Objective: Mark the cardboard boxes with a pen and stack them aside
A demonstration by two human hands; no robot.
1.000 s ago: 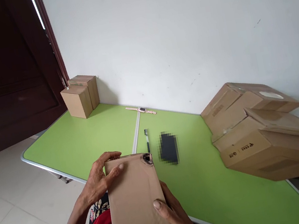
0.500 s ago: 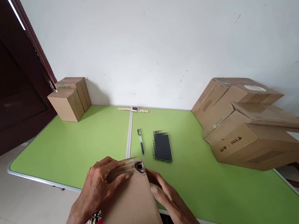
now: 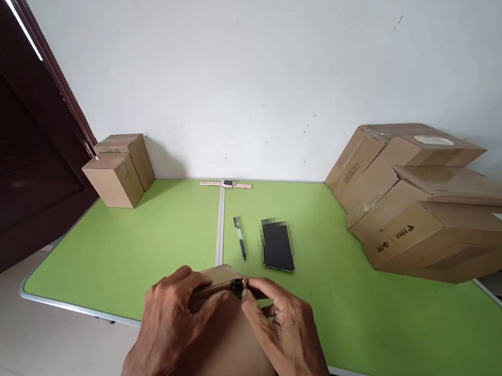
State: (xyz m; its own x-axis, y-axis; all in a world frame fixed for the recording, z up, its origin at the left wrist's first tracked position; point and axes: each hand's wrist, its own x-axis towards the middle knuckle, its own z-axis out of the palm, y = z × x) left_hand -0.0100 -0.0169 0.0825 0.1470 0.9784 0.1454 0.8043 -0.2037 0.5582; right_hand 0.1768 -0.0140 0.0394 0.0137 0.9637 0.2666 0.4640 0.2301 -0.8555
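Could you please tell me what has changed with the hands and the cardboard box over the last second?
The right hand slid from the side of the cardboard box up to its top corner, where its fingertips now pinch the dark torn spot. The left hand kept its grip on the top edge. The pen, phone and other boxes lie as before on the green table.

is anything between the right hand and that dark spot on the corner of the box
Nothing visible: the right hand has its fingertips at the dark spot on the cardboard box, while the left hand grips the box's top edge.
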